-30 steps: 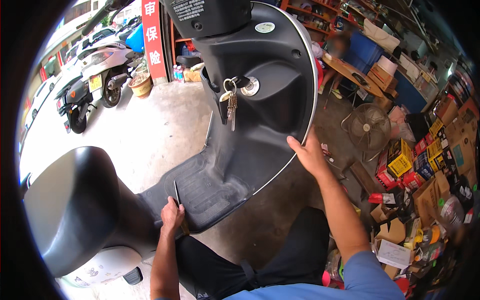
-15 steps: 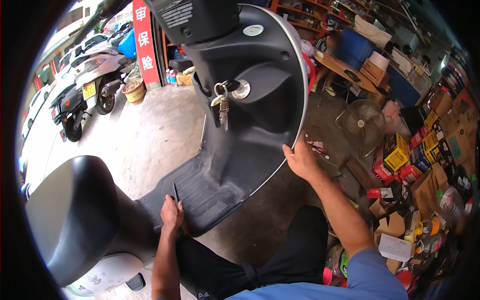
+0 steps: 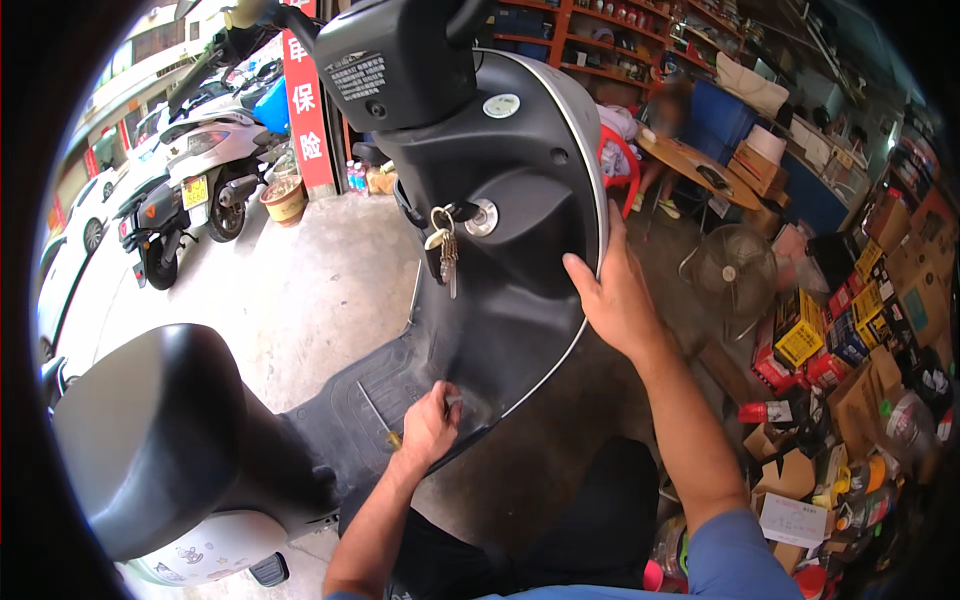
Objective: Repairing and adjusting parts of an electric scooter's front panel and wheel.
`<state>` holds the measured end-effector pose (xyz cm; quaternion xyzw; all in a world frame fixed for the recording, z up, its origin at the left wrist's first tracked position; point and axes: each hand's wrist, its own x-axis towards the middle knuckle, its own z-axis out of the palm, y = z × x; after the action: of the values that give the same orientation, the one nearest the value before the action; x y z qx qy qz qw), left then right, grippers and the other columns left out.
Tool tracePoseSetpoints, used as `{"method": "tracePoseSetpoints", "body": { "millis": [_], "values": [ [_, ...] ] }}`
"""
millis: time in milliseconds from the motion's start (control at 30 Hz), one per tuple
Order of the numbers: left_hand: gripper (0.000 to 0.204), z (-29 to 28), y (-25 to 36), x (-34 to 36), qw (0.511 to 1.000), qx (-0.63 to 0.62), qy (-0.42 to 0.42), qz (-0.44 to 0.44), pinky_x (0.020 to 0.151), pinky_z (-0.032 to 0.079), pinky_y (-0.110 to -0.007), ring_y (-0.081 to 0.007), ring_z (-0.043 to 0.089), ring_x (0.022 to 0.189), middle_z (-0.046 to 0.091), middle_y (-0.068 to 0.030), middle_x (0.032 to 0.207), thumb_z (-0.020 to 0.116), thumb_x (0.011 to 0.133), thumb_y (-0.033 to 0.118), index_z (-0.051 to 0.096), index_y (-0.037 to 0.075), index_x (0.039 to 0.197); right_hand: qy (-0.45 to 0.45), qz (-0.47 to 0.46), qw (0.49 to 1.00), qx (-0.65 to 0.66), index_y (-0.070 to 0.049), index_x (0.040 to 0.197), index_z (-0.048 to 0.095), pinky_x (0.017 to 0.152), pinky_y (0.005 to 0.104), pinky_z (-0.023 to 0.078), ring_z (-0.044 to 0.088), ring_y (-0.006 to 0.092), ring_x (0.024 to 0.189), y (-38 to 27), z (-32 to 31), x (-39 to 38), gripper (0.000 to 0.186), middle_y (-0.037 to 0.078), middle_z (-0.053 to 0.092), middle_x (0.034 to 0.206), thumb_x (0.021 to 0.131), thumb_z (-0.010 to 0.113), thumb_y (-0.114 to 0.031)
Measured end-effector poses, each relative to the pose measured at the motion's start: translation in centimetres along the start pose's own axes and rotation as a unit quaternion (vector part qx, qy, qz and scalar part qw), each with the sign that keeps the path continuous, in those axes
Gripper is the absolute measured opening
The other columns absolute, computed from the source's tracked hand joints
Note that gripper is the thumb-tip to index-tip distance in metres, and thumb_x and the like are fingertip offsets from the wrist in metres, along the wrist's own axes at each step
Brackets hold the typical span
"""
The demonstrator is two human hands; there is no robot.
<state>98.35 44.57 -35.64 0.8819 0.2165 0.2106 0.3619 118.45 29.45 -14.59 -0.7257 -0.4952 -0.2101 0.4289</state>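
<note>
A black scooter (image 3: 520, 230) stands before me, with keys (image 3: 445, 250) hanging at its ignition and its seat (image 3: 150, 420) at lower left. My right hand (image 3: 615, 295) grips the edge of the front leg shield, thumb on the inner side. My left hand (image 3: 432, 420) is curled low over the right part of the footboard (image 3: 350, 430), at the foot of the leg shield, on something small and dark that I cannot make out. A long thin screwdriver with a yellow handle (image 3: 394, 440) lies on the footboard just left of that hand.
Parked scooters (image 3: 200, 170) and a potted plant container (image 3: 283, 205) are outside at left. At right are a seated person (image 3: 665, 125), a round wooden table (image 3: 730, 185), a standing fan (image 3: 730, 270), shelves (image 3: 610, 40) and piled boxes (image 3: 800, 330).
My left hand has let go of the screwdriver, now lying on the footboard, and moved right toward the shield's foot. My right hand has slid up the shield's edge.
</note>
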Motion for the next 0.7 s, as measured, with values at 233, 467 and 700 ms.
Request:
{"method": "tracePoseSetpoints", "body": {
  "millis": [233, 467, 700],
  "values": [
    [0.019, 1.6, -5.3, -2.7, 0.997, 0.035, -0.042, -0.062, 0.071, 0.049, -0.048, -0.0384, 0.064, 0.081, 0.065, -0.0185, 0.081, 0.060, 0.083, 0.016, 0.056, 0.008, 0.100, -0.040, 0.024, 0.998, -0.041, 0.009, 0.139, 0.021, 0.096, 0.0477, 0.040, 0.048, 0.0483, 0.116, -1.0, -0.7, -0.2, 0.072, 0.035, 0.043, 0.130, 0.084, 0.063, -0.012],
    [0.021, 1.9, -8.7, -3.2, 0.988, 0.029, -0.073, -0.131, 0.075, 0.050, -0.048, -0.0381, 0.064, 0.087, 0.066, -0.0183, 0.087, 0.060, 0.082, 0.018, 0.057, 0.009, 0.101, -0.045, -0.010, 0.998, -0.042, 0.008, 0.136, 0.032, 0.100, 0.0451, 0.039, 0.048, 0.0454, 0.119, -3.5, -2.3, 3.9, 0.062, 0.031, 0.045, 0.132, 0.090, 0.058, -0.023],
    [0.020, 1.9, -9.6, -3.5, 0.992, -0.064, -0.025, -0.106, 0.081, 0.048, -0.048, -0.0409, 0.062, 0.091, 0.065, -0.0222, 0.091, 0.052, 0.085, 0.010, 0.055, 0.003, 0.103, -0.049, 0.033, 0.992, -0.108, 0.001, 0.133, 0.040, 0.087, 0.0486, 0.045, 0.058, 0.0457, 0.102, -6.7, -2.3, 4.6, 0.048, 0.029, 0.061, 0.108, 0.093, 0.052, -0.023]
  ]
}}
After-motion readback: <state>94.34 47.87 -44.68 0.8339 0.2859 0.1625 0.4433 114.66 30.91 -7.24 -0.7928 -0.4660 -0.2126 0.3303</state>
